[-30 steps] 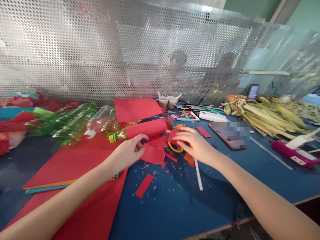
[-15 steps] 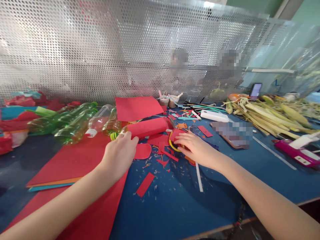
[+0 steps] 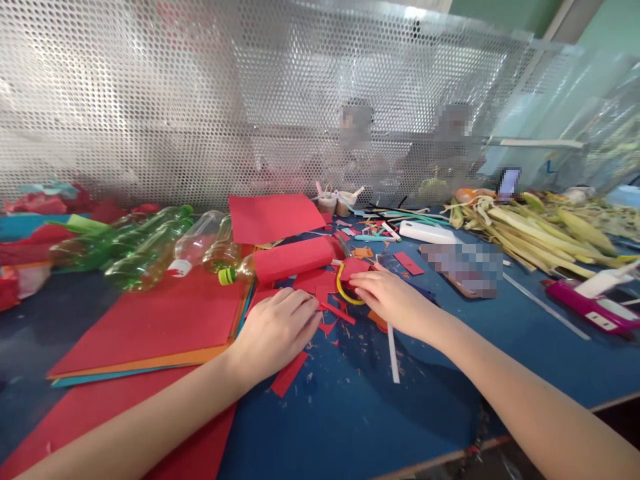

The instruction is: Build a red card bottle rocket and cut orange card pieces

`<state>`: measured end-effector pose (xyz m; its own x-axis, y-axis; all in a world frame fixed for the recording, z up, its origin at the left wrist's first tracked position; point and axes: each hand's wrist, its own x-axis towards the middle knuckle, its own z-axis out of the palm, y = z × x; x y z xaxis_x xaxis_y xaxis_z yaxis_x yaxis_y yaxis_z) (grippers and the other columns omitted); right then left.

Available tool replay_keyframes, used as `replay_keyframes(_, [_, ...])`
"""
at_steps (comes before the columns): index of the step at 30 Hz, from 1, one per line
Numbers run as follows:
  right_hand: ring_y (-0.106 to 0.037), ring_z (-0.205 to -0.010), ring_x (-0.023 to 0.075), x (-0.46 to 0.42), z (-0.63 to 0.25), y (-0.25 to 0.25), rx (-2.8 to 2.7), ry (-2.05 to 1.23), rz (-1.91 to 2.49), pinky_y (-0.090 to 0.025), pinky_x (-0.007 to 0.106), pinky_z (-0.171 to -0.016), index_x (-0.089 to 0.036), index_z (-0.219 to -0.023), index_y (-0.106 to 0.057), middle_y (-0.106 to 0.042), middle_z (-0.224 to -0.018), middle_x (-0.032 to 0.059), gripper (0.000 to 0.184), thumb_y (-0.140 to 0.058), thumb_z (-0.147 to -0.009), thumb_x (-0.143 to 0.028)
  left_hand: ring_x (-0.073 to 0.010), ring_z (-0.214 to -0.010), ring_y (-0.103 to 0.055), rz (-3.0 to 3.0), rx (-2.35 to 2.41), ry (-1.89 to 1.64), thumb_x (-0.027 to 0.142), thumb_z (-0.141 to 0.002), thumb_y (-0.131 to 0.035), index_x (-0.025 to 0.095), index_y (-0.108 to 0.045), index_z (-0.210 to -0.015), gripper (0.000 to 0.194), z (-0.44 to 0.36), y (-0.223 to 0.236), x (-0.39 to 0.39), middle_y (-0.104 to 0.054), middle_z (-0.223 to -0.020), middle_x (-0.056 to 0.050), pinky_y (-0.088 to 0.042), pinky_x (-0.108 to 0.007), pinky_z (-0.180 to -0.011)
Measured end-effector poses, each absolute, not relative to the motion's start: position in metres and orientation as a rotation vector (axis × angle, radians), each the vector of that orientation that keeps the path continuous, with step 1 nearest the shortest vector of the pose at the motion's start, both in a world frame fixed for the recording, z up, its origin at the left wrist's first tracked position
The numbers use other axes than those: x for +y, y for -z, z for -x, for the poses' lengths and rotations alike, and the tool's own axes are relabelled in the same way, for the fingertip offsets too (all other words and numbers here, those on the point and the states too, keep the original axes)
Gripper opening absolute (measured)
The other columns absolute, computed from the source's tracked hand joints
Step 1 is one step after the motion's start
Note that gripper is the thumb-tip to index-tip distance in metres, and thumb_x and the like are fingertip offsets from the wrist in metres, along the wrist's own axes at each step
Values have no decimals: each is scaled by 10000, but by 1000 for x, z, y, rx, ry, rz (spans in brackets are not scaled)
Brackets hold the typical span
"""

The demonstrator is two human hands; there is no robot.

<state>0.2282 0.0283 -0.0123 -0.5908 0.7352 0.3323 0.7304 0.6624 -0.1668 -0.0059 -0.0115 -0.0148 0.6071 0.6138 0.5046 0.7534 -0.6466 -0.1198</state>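
Observation:
My left hand is low over the blue table, its fingers held together and curled down among red paper scraps. Its thumb and whatever lies under the palm are hidden. Beyond it lies a plastic bottle wrapped in red paper, with a green-yellow cap on its left end. My right hand rests with its fingers loosely stretched out beside a yellow loop, which looks like a scissors handle. A red paper piece shows by its fingertips; I cannot tell whether they press on it.
Red sheets over orange and blue ones lie at left. Behind them are several plastic bottles. A phone, a white case, dried husks and a magenta power strip lie at right. A perforated screen stands behind.
My left hand has left the bottle's capped end and moved right and nearer to me, over the rounded red paper piece that was in sight. My right hand has hardly moved.

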Motion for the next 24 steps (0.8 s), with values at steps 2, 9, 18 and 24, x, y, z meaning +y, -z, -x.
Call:
replay_keyframes(2, [-628, -1080, 253, 29, -228, 8, -2422, -52, 1171, -428, 508, -1019, -165, -1087, -672, -678, -1150, 117, 313, -413, -912, -152, -207, -800, -632, 2569, -1084, 635, 261, -918, -421, 177, -688, -904, 280, 5, 20, -11, -698, -863, -90, -528, -308, -713])
replay_keyframes(9, [-678, -956, 220, 27, -231, -4, -1932, -354, 1197, -562, 385, -856, -219, -973, -681, -712, -1058, 69, 231, -476, -867, -208, -234, -820, -626, 2694, -1136, 778, 237, -896, -455, 179, -697, -909, 250, 4, 24, -9, -702, -865, -102, -517, -349, -754])
replay_keyframes(18, [-631, -1043, 226, 28, -231, -2, -1935, -172, 1156, -526, 399, -912, -198, -1073, -634, -653, -1145, 103, 278, -448, -868, -176, -318, -1102, -563, 2510, -1324, 666, 270, -874, -475, 137, -662, -1047, 287, 5, 29, -5, -664, -1107, -156, -481, -467, -925])
replay_keyframes(24, [-550, -1190, 278, 38, -233, 16, -2177, -30, 1274, -436, 496, -1021, -163, -1225, -568, -591, -1269, 149, 358, -464, -890, -231, -322, -1134, -557, 2511, -1515, 621, 349, -875, -472, 155, -661, -1053, 324, 7, 31, 0, -661, -1151, -142, -462, -493, -960])
